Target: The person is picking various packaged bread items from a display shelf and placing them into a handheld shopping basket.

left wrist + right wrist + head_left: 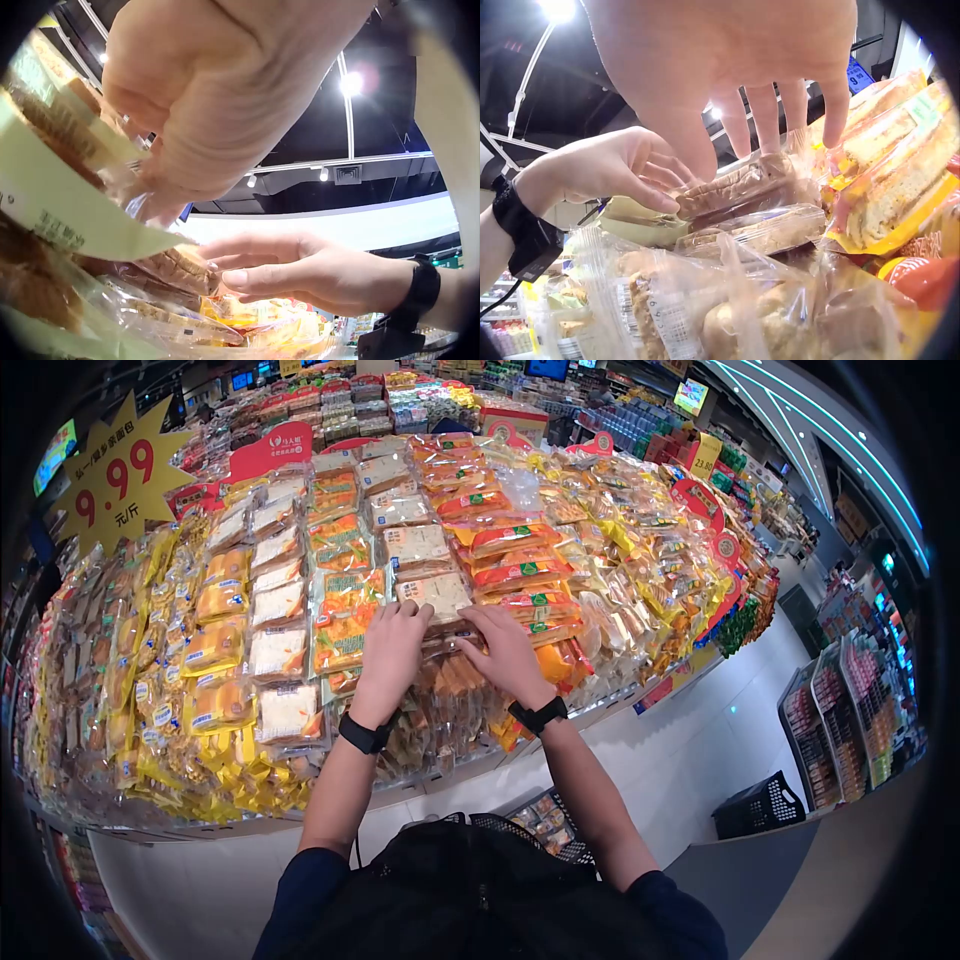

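Note:
A clear-wrapped pack of bread with a pale label (440,596) lies on top of a row of like packs in the middle of the display. My left hand (393,650) is at its left side, fingers bent over the top edge. In the left wrist view those fingers grip the crinkled wrap beside the cream label (60,202). My right hand (508,652) touches the pack's right end. Its fingers are spread and fairly straight over the brown crust (742,187), with the thumb on the near side. Both wrists wear black bands.
Orange-wrapped bread packs (525,565) lie just right of the hands, and orange-and-green packs (345,625) to the left. White-topped packs (280,650) stack further left. Below the display's front edge, a black basket (545,820) holds packets. Another black basket (760,807) stands at right.

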A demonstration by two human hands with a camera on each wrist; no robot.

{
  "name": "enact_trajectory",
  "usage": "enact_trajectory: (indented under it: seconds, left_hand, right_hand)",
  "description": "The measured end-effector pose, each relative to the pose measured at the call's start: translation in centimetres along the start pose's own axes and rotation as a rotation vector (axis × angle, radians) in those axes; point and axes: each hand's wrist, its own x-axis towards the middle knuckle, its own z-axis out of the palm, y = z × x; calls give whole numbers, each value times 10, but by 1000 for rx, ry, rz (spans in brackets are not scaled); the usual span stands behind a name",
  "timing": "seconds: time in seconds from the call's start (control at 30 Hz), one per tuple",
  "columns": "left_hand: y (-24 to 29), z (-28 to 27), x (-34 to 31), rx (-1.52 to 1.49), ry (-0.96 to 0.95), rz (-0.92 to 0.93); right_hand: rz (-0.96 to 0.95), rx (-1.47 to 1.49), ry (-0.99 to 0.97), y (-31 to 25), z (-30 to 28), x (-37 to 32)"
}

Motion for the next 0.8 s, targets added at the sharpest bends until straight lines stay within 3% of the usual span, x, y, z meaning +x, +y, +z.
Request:
enact_trajectory:
  seconds: [0.17, 0.27, 0.37, 0.47, 0.5, 0.57, 0.6, 0.63, 0.67, 0.7, 0.73, 0.8]
  left_hand:
    - [4, 3, -2, 0, -3, 5]
    - [19, -14, -11, -86, 71, 45]
    - [47, -36, -31, -292, 164, 119]
    - [87, -24, -64, -625, 198, 198]
    - [105, -15, -79, -721, 126, 213]
    - [142, 13, -110, -859, -108, 240]
    - [159, 34, -125, -900, -270, 252]
    - [174, 62, -140, -900, -293, 254]
    - [187, 95, -157, -922, -560, 253]
    - [198, 123, -175, -933, -828, 248]
    - [205, 146, -192, -928, -848, 253]
    - [216, 178, -225, -891, -1042, 604]
  right_hand:
    - [10, 96, -48, -1, -4, -10]
    - [-59, 54, 67, -12, -36, -45]
    - [134, 137, 173, 2, -73, -131]
    - [707, 359, 206, 28, -82, -250]
    - [874, 345, 122, 33, -79, -292]
    - [1023, 9, -284, 20, -81, -360]
    - [1043, -150, -511, 14, -82, -395]
    - [970, -270, -709, 12, -72, -445]
    - [1062, -185, -905, 4, -66, -476]
    - [1154, 39, -847, -13, -67, -491]
    - [1214, 206, -787, -18, -57, -519]
    - [1279, 391, -716, -32, -43, -557]
